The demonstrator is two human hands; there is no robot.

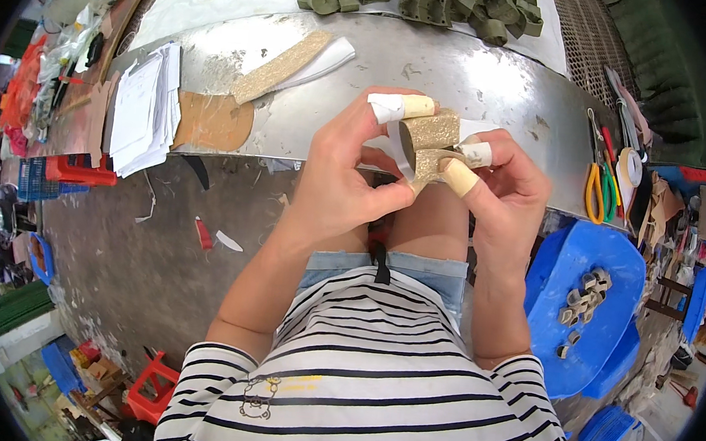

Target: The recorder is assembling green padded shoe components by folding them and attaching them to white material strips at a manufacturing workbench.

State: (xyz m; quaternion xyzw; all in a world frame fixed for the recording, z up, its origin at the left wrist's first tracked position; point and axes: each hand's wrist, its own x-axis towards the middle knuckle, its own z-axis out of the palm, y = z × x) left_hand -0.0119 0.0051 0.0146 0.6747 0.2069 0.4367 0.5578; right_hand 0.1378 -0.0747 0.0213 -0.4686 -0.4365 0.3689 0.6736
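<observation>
Over the near edge of the metal table, both my hands hold a gold glitter strip [436,132] bent into a curved, loop-like shape, with a dark inner face and a pale edge. My left hand [340,170] is closed around its left side, thumb below and fingers above. At the right side, my right hand [509,187] pinches the glitter piece between thumb and fingers. Pale tape wraps several of my fingertips. White material shows behind the piece near the right fingers. Another gold glitter strip [282,67] lies on the table to the left, partly over a white strip [322,63].
Green curved pieces [424,6] are heaped at the back of the metal table [383,53]. Stacked papers [142,108] and a brown sheet [215,123] lie left. Scissors [594,190] and a tape roll [629,168] are right, above a blue tub [590,264] holding small rings.
</observation>
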